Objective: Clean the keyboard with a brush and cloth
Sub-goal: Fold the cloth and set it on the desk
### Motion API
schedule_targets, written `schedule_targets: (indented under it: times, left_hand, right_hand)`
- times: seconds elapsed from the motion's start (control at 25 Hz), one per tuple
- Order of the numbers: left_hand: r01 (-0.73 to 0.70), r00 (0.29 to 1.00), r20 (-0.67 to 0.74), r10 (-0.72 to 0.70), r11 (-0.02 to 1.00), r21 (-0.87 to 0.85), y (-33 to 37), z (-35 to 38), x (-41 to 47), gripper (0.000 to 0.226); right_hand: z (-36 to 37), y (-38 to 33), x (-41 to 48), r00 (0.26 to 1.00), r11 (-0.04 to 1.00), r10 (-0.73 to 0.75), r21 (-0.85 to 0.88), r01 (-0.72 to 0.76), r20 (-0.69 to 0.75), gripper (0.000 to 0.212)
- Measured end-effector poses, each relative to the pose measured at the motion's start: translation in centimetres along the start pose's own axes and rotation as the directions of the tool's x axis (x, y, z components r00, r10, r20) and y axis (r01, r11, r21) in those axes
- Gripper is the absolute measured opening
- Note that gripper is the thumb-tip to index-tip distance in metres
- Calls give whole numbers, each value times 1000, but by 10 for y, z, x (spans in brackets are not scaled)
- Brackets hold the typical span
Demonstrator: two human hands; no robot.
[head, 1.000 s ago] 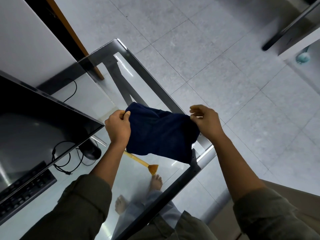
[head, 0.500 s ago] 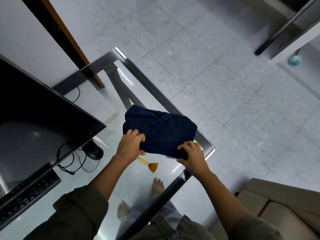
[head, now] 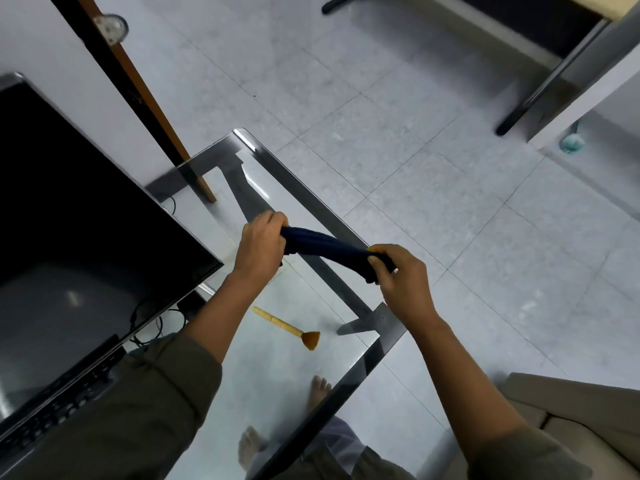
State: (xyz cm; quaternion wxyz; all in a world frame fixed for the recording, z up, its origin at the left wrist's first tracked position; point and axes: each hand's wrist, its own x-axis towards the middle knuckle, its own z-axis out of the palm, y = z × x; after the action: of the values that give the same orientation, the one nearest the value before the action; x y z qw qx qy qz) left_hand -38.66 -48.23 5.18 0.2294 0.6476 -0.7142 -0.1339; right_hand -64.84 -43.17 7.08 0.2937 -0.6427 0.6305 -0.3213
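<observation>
A dark blue cloth (head: 323, 247), bunched into a narrow band, stretches between both hands above the right end of the glass desk (head: 384, 332). My left hand (head: 262, 244) grips its left end and my right hand (head: 403, 276) pinches its right end. A small brush (head: 289, 328) with a pale wooden handle and orange bristles lies on the glass below the hands, touched by neither. The black keyboard (head: 59, 408) sits at the lower left, partly hidden by my left sleeve and the monitor.
A large black monitor (head: 86, 216) fills the left side, with cables (head: 152, 317) behind its base. The desk's metal rim runs diagonally under the hands. A beige sofa (head: 571, 407) is at the lower right. My bare feet show through the glass.
The cloth, held spread out and then lowered on the desk, is now lifted and gathered into a thin band pulled taut between both hands. The brush stays where it lay.
</observation>
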Motion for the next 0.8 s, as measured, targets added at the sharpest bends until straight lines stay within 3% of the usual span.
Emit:
schedule_targets:
  times: [0.08,0.16,0.24,0.32,0.4,0.52,0.64,0.8]
  left_hand:
    - [-33,999,-34,32,999,-19,-3,-8,-2,18]
    - [-37,999,9,37,999,6,-17,-4,-18,18]
    - [-5,994,109,-2,998,62,-38,9,-44,22]
    - [90,969,222,-109,992,93,-57,21,-71,32]
    - [197,927,308,-214,977,86,-68,26,-92,38]
    - [285,893,350,-283,957,47,-72,24,-111,40]
    - [359,891,301,-340,933,-12,-73,19,-123,39]
    - [439,890,210,-405,887,-146,-71,17,-134,36]
  right_hand:
    - [-4,-9,-9,998,997,-57,44,56,20,15]
    - [1,-6,-26,986,996,-84,44,78,146,14]
    - [17,9,-46,941,998,6,-64,17,338,15]
    - [36,26,-66,885,979,157,-190,-79,439,18]
    - [50,34,-81,869,964,230,-221,-144,437,19]
    - [77,20,-87,878,979,176,-173,-108,446,15]
    - [123,-5,-87,868,984,66,-176,25,492,20]
    - [167,-7,-89,877,909,77,-395,135,475,27]
